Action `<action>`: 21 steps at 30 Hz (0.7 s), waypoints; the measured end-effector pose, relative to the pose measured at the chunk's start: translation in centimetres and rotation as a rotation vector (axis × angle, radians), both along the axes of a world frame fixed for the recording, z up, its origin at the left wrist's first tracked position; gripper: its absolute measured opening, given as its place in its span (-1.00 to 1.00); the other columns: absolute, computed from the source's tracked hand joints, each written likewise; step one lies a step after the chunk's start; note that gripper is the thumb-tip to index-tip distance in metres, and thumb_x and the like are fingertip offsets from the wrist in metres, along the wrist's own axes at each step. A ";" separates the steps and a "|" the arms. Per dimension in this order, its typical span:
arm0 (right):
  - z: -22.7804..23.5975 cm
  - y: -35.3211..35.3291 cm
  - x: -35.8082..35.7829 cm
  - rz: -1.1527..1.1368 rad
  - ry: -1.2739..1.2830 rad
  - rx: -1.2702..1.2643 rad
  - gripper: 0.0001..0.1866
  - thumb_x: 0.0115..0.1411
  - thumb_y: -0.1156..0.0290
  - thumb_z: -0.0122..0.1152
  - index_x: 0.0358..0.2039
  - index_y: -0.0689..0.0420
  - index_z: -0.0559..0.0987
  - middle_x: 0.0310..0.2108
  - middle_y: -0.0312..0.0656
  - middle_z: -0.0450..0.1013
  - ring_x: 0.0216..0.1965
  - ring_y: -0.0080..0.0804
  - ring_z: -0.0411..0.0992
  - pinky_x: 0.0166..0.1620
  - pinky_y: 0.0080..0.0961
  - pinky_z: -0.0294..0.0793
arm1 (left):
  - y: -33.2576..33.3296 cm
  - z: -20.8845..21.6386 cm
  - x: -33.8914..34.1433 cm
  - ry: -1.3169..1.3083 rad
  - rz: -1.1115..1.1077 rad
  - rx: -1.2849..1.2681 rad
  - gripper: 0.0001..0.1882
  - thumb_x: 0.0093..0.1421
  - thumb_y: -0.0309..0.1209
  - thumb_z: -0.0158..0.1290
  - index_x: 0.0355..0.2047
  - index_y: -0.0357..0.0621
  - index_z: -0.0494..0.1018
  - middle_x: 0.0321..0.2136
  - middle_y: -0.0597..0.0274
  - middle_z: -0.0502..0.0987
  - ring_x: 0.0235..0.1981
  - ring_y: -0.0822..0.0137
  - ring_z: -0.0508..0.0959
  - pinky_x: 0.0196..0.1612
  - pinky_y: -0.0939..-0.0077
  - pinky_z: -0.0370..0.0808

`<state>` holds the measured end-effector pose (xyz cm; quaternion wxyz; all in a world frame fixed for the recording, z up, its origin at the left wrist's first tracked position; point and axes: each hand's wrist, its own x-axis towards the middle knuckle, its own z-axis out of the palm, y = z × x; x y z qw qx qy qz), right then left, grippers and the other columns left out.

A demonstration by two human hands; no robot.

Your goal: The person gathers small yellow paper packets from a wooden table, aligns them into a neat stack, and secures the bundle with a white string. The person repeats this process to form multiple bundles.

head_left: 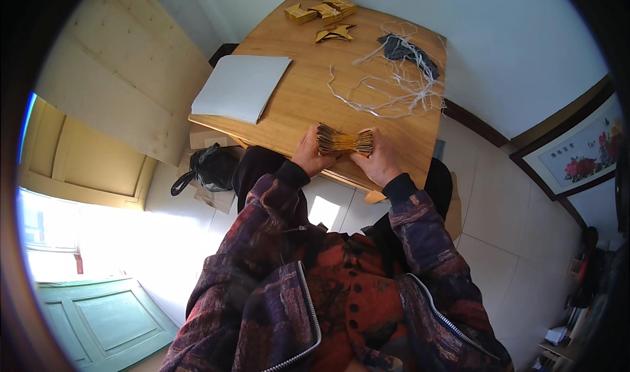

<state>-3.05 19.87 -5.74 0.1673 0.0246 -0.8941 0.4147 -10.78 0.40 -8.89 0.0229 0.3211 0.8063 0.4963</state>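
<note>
My left hand (pixel 310 154) and my right hand (pixel 380 159) are closed on the two ends of a bundle of folded gold paper (pixel 344 140). The bundle fans out at both ends and is narrower in the middle. It is held at the near edge of the wooden table (pixel 298 103). Whether anything is tied round its middle is too small to tell. Beyond it, at the far edge, lie several gold paper bundles (pixel 328 10) and a loose pointed piece of gold folded paper (pixel 335 33).
A stack of white paper sheets (pixel 239 86) rests on the table's left. Tangled white strings (pixel 394 96) and a dark grey cloth (pixel 410 54) lie at the right. On the floor at left sits a black plastic bag (pixel 215 167). A framed flower picture (pixel 577 152) leans at right.
</note>
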 end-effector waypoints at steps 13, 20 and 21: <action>-0.6 0.2 -0.2 0.011 0.004 0.040 -0.46 -0.15 0.31 0.41 -0.17 0.12 0.34 -0.33 0.02 0.42 -0.24 0.09 0.36 -0.17 -0.06 0.31 | -0.1 -1.5 -0.9 0.120 -0.024 -0.077 -0.34 -0.16 -0.36 0.32 -0.04 -0.15 0.29 -0.20 0.07 0.41 -0.10 -0.03 0.41 0.03 0.19 0.33; 0.2 0.7 -0.1 0.080 0.031 -0.054 -0.52 -0.15 0.44 0.44 -0.22 0.13 0.37 -0.42 -0.08 0.43 -0.33 -0.09 0.42 -0.25 -0.27 0.40 | -0.5 1.3 0.3 -0.300 -0.062 0.210 -0.37 -0.22 -0.51 0.35 -0.11 -0.23 0.31 -0.27 0.09 0.50 -0.25 0.17 0.53 -0.15 0.36 0.47; 0.4 0.8 -0.1 0.103 0.035 -0.080 -0.52 -0.14 0.49 0.45 -0.23 0.14 0.37 -0.44 -0.11 0.42 -0.36 -0.18 0.45 -0.28 -0.35 0.44 | -0.7 1.9 0.4 -0.330 -0.061 0.187 -0.38 -0.23 -0.52 0.35 -0.13 -0.24 0.32 -0.29 0.09 0.51 -0.28 0.19 0.54 -0.18 0.39 0.48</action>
